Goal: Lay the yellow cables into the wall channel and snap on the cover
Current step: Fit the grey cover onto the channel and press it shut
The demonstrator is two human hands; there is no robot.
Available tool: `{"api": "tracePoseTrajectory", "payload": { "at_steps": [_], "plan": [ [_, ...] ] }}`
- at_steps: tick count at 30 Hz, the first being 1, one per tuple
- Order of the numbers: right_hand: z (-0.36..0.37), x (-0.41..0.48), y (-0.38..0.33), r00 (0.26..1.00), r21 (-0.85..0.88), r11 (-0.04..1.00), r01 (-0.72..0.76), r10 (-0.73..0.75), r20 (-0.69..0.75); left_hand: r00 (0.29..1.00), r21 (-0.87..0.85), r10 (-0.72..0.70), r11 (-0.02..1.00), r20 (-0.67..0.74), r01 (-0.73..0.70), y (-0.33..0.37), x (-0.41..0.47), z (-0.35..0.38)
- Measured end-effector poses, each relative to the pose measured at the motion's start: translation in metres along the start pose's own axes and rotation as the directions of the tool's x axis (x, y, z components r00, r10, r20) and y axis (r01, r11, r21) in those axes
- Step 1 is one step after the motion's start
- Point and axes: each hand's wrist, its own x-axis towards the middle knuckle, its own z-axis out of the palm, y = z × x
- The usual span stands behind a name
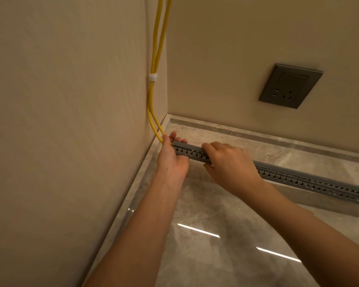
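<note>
Head view: two yellow cables [153, 68] are seen running down the corner where two beige walls meet, at about 11 o'clock from the middle of the picture. They are bound together by a white tie [152, 77], and below it they curve toward 5 o'clock and reach the near end of a grey slotted channel [190, 151]. How far they lie inside it cannot be told, as that end is covered by the left hand [172, 158].

The channel is stretched low across the corner, from the middle of the picture out toward 4 o'clock, where it passes the right edge. A row of keyhole-shaped slots is shown along its side. Whether a cover is already seated on top cannot be told.

The channel's end is grasped by the left hand, with fingers curled behind it and the thumb touching the cables. Just beside it, toward 3 o'clock, the channel is clasped by the right hand [230, 164], with fingers bent over the top and the thumb set underneath.

A glossy grey stone floor [205, 255] with strip-light reflections is spread beneath, edged by a matching skirting [257, 133]. A dark wall socket [290, 85] is mounted at 2 o'clock.
</note>
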Motion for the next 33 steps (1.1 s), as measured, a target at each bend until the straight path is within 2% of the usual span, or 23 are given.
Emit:
{"api": "tracePoseTrajectory", "payload": {
  "at_steps": [4,8,12,16,19,21,28,33],
  "plan": [
    [-0.001,-0.001,-0.003,0.999,-0.038,0.998,-0.042,0.041,-0.029,1.000,0.062,0.012,0.998,0.017,-0.013,0.001,0.000,-0.002],
    [-0.001,0.001,-0.003,0.999,-0.042,0.999,-0.034,0.033,-0.024,0.999,0.185,0.029,0.982,0.034,-0.034,0.000,-0.002,-0.005],
    [0.000,0.000,-0.003,1.000,-0.034,0.999,-0.023,0.022,-0.018,0.995,0.347,0.097,0.934,-0.015,-0.086,-0.006,0.000,-0.005],
    [0.002,0.001,-0.003,1.000,-0.042,0.999,-0.015,0.014,-0.028,0.974,0.365,0.191,0.921,-0.122,-0.134,-0.015,-0.003,-0.003],
    [0.005,-0.001,-0.007,0.996,-0.085,0.996,-0.022,0.014,-0.085,0.935,0.379,0.234,0.917,-0.265,-0.123,-0.026,-0.011,0.001],
    [0.008,-0.002,-0.008,0.990,-0.100,0.995,-0.027,0.013,-0.139,0.916,0.440,0.267,0.891,-0.301,-0.115,-0.031,-0.014,0.002],
    [0.022,-0.007,-0.016,0.973,-0.178,0.981,-0.073,0.031,-0.228,0.951,0.569,0.209,0.821,-0.229,-0.043,-0.020,-0.016,-0.009],
    [0.023,-0.003,-0.012,0.958,-0.156,0.984,-0.084,0.037,-0.283,0.990,0.688,0.088,0.726,-0.112,0.014,-0.001,-0.019,-0.018]
  ]
}}
